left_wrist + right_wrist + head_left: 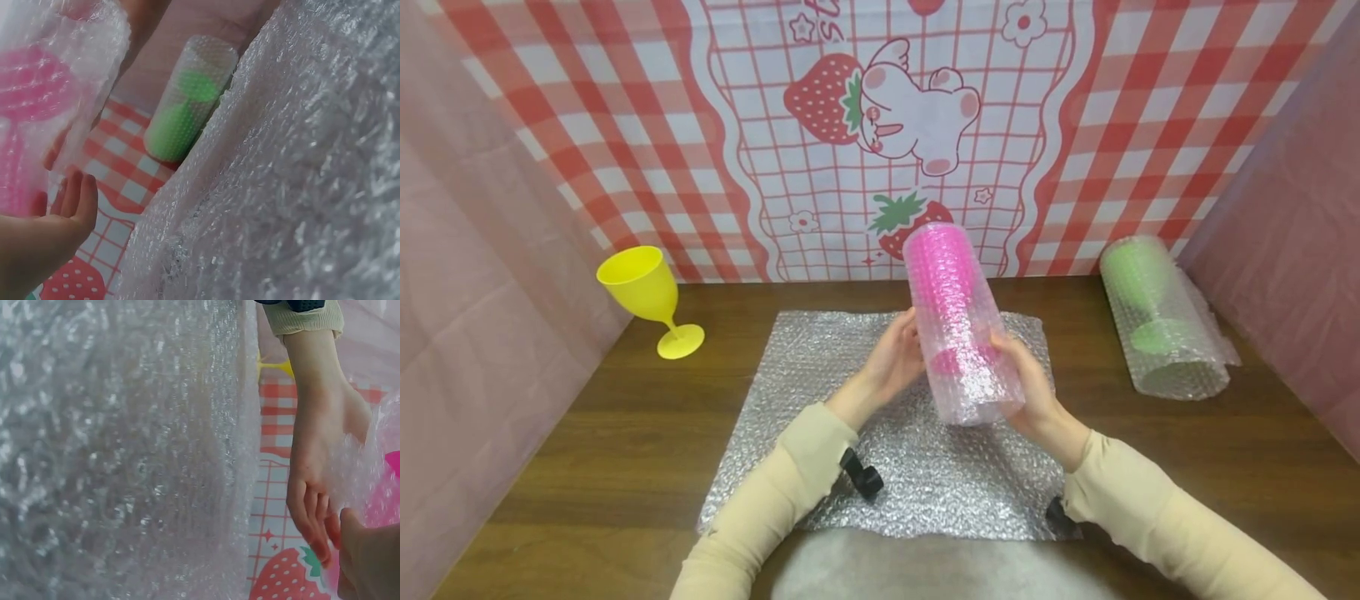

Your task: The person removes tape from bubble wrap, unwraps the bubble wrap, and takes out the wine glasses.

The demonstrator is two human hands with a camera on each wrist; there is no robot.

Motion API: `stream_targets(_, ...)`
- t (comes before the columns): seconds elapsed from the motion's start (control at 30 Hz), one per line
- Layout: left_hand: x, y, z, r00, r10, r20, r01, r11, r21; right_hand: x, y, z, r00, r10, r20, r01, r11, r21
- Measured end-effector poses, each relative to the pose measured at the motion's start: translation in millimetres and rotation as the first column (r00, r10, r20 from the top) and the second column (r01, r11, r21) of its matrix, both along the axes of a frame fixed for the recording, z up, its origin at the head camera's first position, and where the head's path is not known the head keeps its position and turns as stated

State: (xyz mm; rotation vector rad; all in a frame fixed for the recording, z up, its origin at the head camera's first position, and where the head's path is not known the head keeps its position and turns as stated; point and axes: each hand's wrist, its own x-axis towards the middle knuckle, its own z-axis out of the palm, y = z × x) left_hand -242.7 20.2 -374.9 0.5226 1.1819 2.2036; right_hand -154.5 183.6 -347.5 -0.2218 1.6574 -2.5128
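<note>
A pink goblet rolled in clear bubble wrap (951,308) is held tilted above the bubble wrap sheet (820,392). My right hand (1033,387) grips the lower right side of the roll, thumb on the near face. On its left side is my left hand (895,358), with loosely bent fingers beside and partly behind the wrap. In the right wrist view those left-hand fingers (309,509) look extended rather than curled round the roll. Part of the right hand (372,559) shows at that view's lower right edge.
A yellow goblet (643,287) stands unwrapped at the left. On the right lies a green goblet rolled in bubble wrap (1157,317). The wooden table (572,467) meets a checked strawberry-print cloth (1112,125) at the back, with pink cloth (1300,208) at the sides.
</note>
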Motion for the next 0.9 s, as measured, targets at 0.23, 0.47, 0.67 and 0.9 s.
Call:
stream_targets(0.23,3.3,-3.5,-1.1,0.999,0.034,-0.036,-0.037,0.996,-0.076,-1.1,0.9,-11.4,1.000,0.002,-0.008,-0.002,0.999,0.035)
stream_targets(0.47,7.8,-4.2,4.4,0.971,0.231,-0.063,-0.239,0.953,-0.186,-3.7,-0.2,-20.2,0.997,-0.077,0.027,0.073,0.991,0.111)
stream_targets(0.67,9.9,-10.2,13.6,0.936,0.332,-0.119,-0.351,0.909,-0.224,-12.3,1.3,-16.9,0.996,-0.084,-0.004,0.083,0.976,0.200)
stream_targets(0.9,18.3,-13.8,19.7,0.916,0.341,-0.213,-0.398,0.840,-0.369,-21.9,0.5,-9.9,0.976,-0.201,-0.088,0.218,0.930,0.297)
